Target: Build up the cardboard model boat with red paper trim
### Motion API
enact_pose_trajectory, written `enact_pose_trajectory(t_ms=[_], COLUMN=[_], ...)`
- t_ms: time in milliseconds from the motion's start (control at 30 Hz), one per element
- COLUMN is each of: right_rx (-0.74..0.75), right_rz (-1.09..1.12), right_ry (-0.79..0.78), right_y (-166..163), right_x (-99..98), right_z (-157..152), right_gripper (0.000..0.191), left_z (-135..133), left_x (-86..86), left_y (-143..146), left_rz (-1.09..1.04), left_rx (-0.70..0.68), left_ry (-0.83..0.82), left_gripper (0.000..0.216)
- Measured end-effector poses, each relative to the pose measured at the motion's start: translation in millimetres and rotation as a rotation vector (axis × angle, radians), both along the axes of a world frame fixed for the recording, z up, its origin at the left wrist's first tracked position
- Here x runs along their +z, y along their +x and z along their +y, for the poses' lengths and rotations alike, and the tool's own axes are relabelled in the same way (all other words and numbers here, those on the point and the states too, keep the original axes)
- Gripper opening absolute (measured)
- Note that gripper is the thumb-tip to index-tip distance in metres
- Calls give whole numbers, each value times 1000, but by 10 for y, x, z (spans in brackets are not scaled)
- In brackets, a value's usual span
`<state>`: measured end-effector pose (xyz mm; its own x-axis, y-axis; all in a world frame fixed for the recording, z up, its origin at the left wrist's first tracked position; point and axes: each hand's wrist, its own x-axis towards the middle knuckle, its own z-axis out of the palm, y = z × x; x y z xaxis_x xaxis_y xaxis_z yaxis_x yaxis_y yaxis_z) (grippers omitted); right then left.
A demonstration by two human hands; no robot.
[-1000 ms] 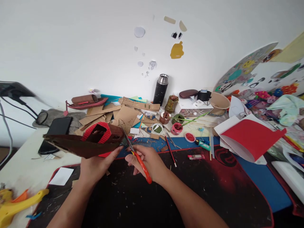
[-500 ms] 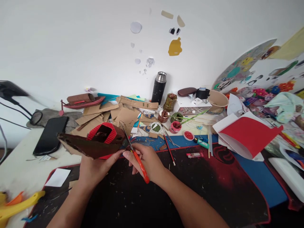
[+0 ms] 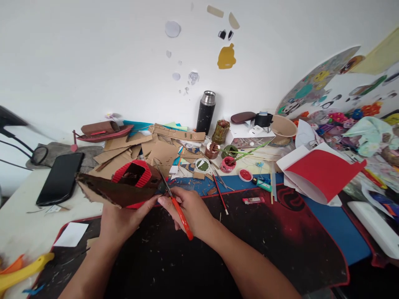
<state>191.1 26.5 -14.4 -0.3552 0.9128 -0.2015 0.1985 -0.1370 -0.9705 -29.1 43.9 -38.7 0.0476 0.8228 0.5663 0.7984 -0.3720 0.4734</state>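
My left hand [image 3: 124, 220] is closed around a small cardboard model [image 3: 109, 192], painted dark brown with a red corrugated rim around an opening. Its broad dark panel with a torn edge points left. My right hand [image 3: 190, 209] grips a pair of scissors [image 3: 178, 211] with orange-red handles. The blades point up and left, beside the right end of the model. Whether they touch it I cannot tell. Both hands meet close together over the black desk mat [image 3: 174, 265], fingertips near the model's right end.
Behind the hands lie cardboard scraps [image 3: 165, 153], a brown model boat [image 3: 106, 132], a black flask [image 3: 205, 112] and open paint jars [image 3: 228, 164]. A phone [image 3: 60, 178] is at left. A paintbrush [image 3: 220, 195], a lighter [image 3: 253, 200] and red paper [image 3: 324, 174] lie rightward.
The whole view has shifted slightly, with the scene sliding a little left and up. The hands, model and scissors keep nearly the same pose.
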Motion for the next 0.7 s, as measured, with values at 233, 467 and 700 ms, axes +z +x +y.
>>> enact_pose_trajectory(t_ms=[233,467,700], right_rx=[-48,-81,-92], right_rz=[-126,-204,-344], right_ry=[84,166,195], right_y=[10,-50,-77], right_x=[64,-33,-47], right_z=[-8,9,30], right_gripper=[42,39,29], left_z=[-7,-6,-7], left_x=[-17,72,76], left_y=[-3,-2,6], left_rz=[-41,-74,-107], left_rx=[21,-24,-24], left_ry=[-61,-130,-149], left_gripper=[41,35,38])
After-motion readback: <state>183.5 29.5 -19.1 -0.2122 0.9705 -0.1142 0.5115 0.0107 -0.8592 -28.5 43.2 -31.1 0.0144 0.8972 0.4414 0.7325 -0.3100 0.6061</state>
